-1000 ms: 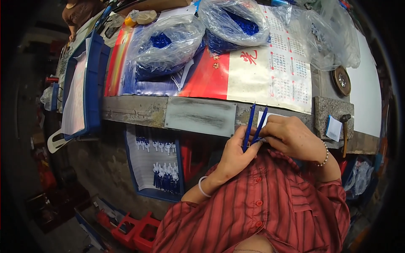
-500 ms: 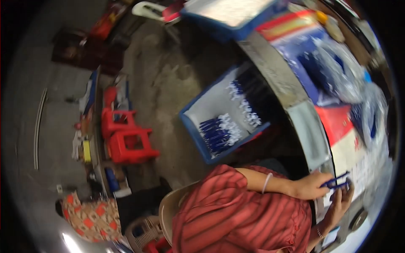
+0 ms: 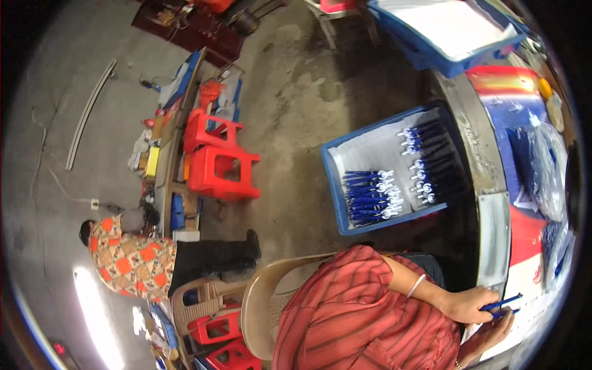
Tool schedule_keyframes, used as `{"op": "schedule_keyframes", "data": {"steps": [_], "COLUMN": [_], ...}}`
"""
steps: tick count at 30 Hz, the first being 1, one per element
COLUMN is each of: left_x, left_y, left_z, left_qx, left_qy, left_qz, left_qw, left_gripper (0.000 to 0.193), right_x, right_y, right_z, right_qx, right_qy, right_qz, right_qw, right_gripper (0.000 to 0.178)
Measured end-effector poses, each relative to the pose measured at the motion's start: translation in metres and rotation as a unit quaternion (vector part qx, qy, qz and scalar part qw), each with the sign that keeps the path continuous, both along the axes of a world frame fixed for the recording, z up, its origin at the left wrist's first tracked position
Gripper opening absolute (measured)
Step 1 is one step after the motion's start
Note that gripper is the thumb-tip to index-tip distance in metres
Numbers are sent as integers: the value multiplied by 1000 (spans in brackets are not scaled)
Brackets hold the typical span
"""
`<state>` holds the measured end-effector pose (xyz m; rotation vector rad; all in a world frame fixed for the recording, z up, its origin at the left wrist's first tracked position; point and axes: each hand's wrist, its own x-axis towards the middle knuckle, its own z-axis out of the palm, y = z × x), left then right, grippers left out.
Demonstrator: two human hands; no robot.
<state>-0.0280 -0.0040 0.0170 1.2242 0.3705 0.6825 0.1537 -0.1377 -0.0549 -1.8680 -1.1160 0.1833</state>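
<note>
Two slim blue pen-like pieces (image 3: 509, 301) are at my hands over the worktop on the right; their exact kind is too small to tell. My left hand (image 3: 470, 304), with a white bangle at the wrist, is closed around their near ends. Just below it, my right hand (image 3: 494, 335) has its fingers closed at the lower piece. Part of that hand is hidden behind my left hand and red striped sleeve. A blue crate (image 3: 331, 179) lined with white holds several rows of dark blue sticks (image 3: 364, 197) with white ends.
Clear plastic bags (image 3: 546, 176) with blue contents lie on the worktop (image 3: 493, 237). Another blue crate (image 3: 456, 61) stands at the far end. Red stools (image 3: 222, 172) and a beige chair (image 3: 262, 302) are on the left. A person in a patterned top (image 3: 132, 256) is by a side bench.
The view has shifted, so the crate, stools and worktop appear farther right. Both hands stay together at the blue pieces, which have turned slightly.
</note>
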Motion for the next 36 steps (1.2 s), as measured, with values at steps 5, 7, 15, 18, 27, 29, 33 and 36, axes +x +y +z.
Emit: {"op": "schedule_keyframes", "data": {"steps": [5, 7, 15, 18, 27, 29, 33, 36], "left_x": [8, 11, 13, 16, -6, -4, -1, 3], "left_y": [-12, -13, -7, -2, 6, 7, -5, -12], "left_z": [-18, -26, -24, -10, 8, 9, 4, 2], "left_qx": [34, 21, 80, 35, -107, -120, -90, -98], "left_qy": [27, 31, 31, 4, 127, 156, 177, 198], "left_qz": [38, 34, 94, 50, -116, -131, -159, -175], "left_qw": [998, 999, 992, 998, 979, 972, 967, 959], "left_gripper": [20, 20, 19, 14, 14, 13, 9, 9], "right_x": [14, 15, 12, -1, -80, -89, -92, -89], "right_y": [3, 4, 28, 10, 34, 39, 23, 20], "right_z": [-14, -16, 5, 10, 74, 88, 80, 85], "right_qx": [-8, 4, 63, 68, 29, 61, 130, 138], "right_qy": [50, 47, 413, 424, 403, 501, 570, 542], "right_qz": [13, 7, -98, -72, -82, -84, -48, -60], "right_qw": [999, 999, 903, 900, 911, 859, 810, 827], "right_gripper": [34, 34, 30, 36, 9, 6, 6, 7]}}
